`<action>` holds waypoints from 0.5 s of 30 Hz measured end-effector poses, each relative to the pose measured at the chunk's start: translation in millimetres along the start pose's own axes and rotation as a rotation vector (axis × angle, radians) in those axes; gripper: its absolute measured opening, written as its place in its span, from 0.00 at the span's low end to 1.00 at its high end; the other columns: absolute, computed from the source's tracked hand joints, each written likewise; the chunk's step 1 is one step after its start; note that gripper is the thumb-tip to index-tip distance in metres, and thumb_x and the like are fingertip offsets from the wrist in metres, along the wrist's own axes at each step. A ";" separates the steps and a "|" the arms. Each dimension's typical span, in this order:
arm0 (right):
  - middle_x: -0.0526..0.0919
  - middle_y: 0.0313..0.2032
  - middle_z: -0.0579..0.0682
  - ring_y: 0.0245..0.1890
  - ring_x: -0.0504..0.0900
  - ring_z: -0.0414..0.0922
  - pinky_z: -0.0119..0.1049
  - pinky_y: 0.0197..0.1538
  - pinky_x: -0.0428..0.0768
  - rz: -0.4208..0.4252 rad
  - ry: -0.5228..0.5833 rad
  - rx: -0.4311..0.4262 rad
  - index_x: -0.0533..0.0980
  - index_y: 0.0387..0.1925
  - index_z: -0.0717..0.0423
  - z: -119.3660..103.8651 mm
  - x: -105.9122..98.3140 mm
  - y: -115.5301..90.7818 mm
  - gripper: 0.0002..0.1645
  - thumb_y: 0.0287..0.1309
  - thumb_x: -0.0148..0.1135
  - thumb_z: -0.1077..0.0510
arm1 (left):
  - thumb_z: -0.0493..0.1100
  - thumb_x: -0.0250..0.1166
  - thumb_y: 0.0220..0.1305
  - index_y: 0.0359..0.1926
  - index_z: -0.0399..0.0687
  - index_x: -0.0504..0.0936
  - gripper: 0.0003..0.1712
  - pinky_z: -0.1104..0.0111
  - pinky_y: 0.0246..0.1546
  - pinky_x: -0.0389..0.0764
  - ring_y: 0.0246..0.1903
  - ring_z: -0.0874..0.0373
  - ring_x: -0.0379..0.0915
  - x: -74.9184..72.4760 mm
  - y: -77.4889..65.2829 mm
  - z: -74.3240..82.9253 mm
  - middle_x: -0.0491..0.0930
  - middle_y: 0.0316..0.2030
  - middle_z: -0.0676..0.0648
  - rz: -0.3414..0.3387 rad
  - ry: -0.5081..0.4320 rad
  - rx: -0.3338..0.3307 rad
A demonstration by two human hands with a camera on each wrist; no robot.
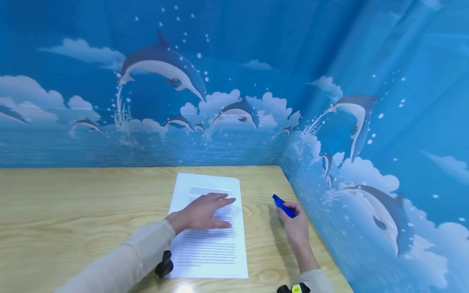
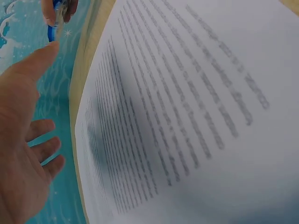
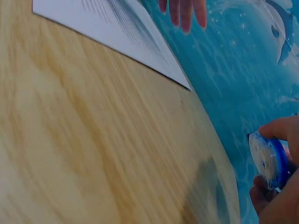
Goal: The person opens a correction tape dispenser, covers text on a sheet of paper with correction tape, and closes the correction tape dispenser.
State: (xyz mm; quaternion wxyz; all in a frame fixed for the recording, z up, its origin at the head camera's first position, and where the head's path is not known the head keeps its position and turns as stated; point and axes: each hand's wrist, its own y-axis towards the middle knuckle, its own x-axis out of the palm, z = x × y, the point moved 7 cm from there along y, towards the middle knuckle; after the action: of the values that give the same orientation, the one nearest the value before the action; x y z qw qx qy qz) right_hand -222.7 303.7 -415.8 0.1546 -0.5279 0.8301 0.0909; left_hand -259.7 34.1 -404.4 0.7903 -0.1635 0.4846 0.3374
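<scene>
A stack of printed paper sheets lies on the wooden table, its lines of text facing up. Above its middle is my left hand, fingers spread and holding nothing; in the left wrist view the hand appears lifted off the page. To the right of the paper, my right hand grips a blue correction tape between thumb and fingers, raised over the table. The right wrist view shows the tape's clear side with a pale spool inside; the curled fingers cover part of its body.
The wooden table reaches far to the left, and its right edge runs close beside my right hand. Blue curtains printed with dolphins and clouds stand behind the table and along its right side.
</scene>
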 end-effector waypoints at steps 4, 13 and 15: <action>0.69 0.65 0.70 0.63 0.70 0.62 0.54 0.67 0.70 0.030 -0.071 0.030 0.70 0.57 0.65 10.8 -16.9 3.4 0.23 0.66 0.64 0.59 | 0.65 0.64 0.66 0.76 0.54 0.65 0.43 0.44 0.73 0.59 0.75 0.41 0.55 7.3 7.6 11.3 0.62 0.75 0.40 -0.037 0.086 0.037; 0.72 0.60 0.75 0.61 0.72 0.67 0.58 0.63 0.71 0.115 -0.205 0.046 0.73 0.54 0.68 25.9 -42.5 6.2 0.23 0.64 0.65 0.57 | 0.68 0.63 0.66 0.76 0.60 0.64 0.43 0.50 0.74 0.59 0.76 0.45 0.53 21.5 19.2 30.5 0.61 0.76 0.46 -0.111 0.236 0.071; 0.73 0.59 0.76 0.60 0.73 0.68 0.59 0.64 0.71 0.131 -0.247 0.038 0.74 0.54 0.68 27.1 -46.3 6.0 0.23 0.64 0.66 0.57 | 0.69 0.62 0.66 0.77 0.61 0.64 0.43 0.50 0.75 0.59 0.76 0.46 0.53 24.0 20.9 33.3 0.60 0.76 0.46 -0.121 0.247 0.078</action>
State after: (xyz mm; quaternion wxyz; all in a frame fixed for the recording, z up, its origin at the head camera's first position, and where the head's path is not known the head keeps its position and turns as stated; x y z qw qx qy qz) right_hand -205.5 354.1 -424.9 0.2591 -0.4543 0.8392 0.1494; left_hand -245.1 77.6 -408.1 0.7491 -0.2018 0.5804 0.2473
